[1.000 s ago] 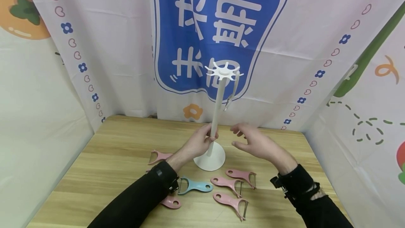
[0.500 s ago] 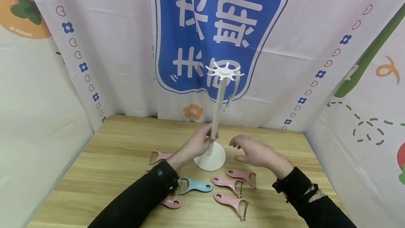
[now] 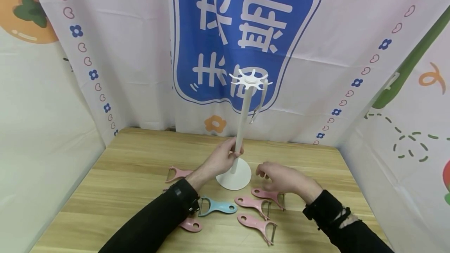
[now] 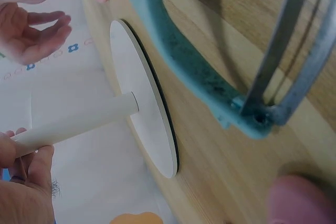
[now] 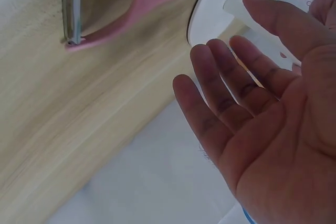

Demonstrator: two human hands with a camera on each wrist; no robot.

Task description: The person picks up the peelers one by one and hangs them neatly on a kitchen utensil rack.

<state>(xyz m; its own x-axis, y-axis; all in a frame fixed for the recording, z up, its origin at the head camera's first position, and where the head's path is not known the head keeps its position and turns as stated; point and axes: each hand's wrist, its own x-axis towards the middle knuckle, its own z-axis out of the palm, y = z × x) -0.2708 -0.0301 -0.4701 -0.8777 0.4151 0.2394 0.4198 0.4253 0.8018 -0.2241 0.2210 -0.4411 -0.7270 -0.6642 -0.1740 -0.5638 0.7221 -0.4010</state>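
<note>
A white stand (image 3: 243,122) with a round base and a ring of hooks on top stands upright on the table. My left hand (image 3: 221,158) grips its pole low down, above the base; the left wrist view shows the fingers curled round the pole (image 4: 79,124). One peeler (image 3: 260,102) hangs from a hook at the right of the ring. My right hand (image 3: 286,177) hovers right of the base, just over a pink peeler (image 3: 261,193). In the right wrist view that hand (image 5: 273,114) has loosely bent fingers and holds nothing.
Two more pink peelers (image 3: 250,202) (image 3: 254,221) lie at the right front. A blue peeler (image 3: 219,206) lies in front of the base. Other pink peelers (image 3: 180,172) (image 3: 191,225) lie partly under my left arm. A printed cloth (image 3: 140,69) hangs behind the wooden table (image 3: 137,159).
My right hand has come down and nearer to me, from beside the pole to over the pink peeler at the right. My left hand keeps its grip on the pole.
</note>
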